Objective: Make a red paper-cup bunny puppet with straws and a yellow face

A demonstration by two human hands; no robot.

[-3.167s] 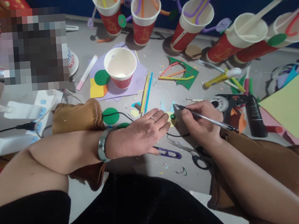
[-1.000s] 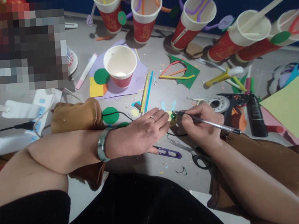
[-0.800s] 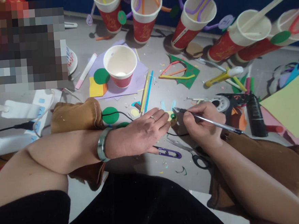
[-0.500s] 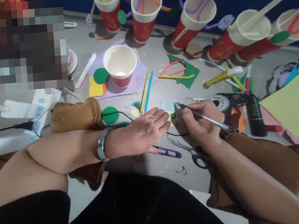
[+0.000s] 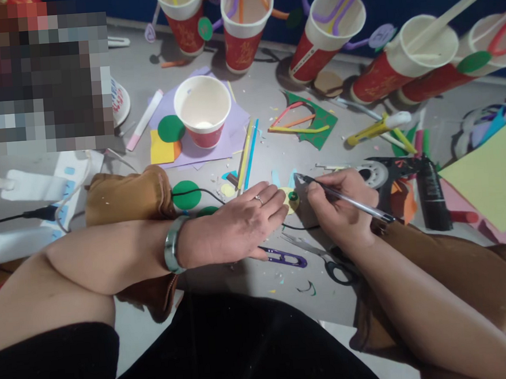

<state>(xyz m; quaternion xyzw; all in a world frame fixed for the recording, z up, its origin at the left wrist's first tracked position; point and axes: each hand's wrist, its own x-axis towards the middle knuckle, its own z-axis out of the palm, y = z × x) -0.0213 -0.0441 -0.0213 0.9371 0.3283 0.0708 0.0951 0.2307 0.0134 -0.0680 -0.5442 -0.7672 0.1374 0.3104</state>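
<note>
A small yellow paper disc (image 5: pixel 289 207) lies on the table, with a green piece (image 5: pixel 293 196) on it and light-blue paper strips (image 5: pixel 292 178) sticking up at its far edge. My left hand (image 5: pixel 242 222) lies flat, fingers stretched out, its fingertips at the left side of the disc. Held between thumb and fingers of my right hand (image 5: pixel 343 203) is a pen (image 5: pixel 358 206), its tip by the right blue strip. Just below my left hand is a purple thread snipper (image 5: pixel 286 257). Scissors (image 5: pixel 339 271) with black handles lie below my right wrist.
A red and white paper cup (image 5: pixel 204 112) stands on purple paper. Several similar cups (image 5: pixel 245 45) with straws line the back. Markers, straws, green discs (image 5: pixel 186 195) and a tape dispenser (image 5: pixel 379 175) surround the hands. A power strip (image 5: pixel 67 173) lies left.
Almost nothing differs. The back end of the pen has shifted slightly left and up, while its tip and my left hand stay in place.
</note>
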